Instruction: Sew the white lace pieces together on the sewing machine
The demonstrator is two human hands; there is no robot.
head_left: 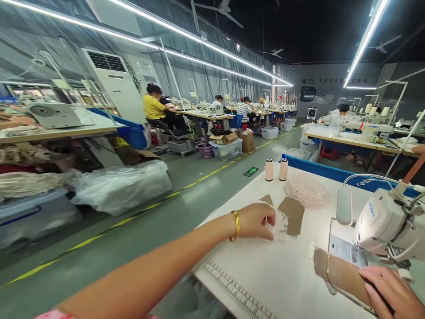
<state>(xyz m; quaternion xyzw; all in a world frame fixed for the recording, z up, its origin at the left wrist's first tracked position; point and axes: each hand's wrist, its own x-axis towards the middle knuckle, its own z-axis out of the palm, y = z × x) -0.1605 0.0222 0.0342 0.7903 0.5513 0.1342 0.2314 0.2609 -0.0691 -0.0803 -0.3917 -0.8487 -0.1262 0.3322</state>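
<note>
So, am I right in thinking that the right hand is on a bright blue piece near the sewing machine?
Not quite: the piece is brown, not bright blue, as the head view shows; the right hand is indeed on it, near the sewing machine.

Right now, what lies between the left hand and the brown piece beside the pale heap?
In the head view, pale lacy material lies between the left hand and that brown piece.

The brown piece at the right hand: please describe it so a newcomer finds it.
Start from the white sewing machine at the right of the white table. On its near side lies the brown piece, the right hand on its right end. Unlike the brown panel near the left hand, it has a hand on it.
</note>
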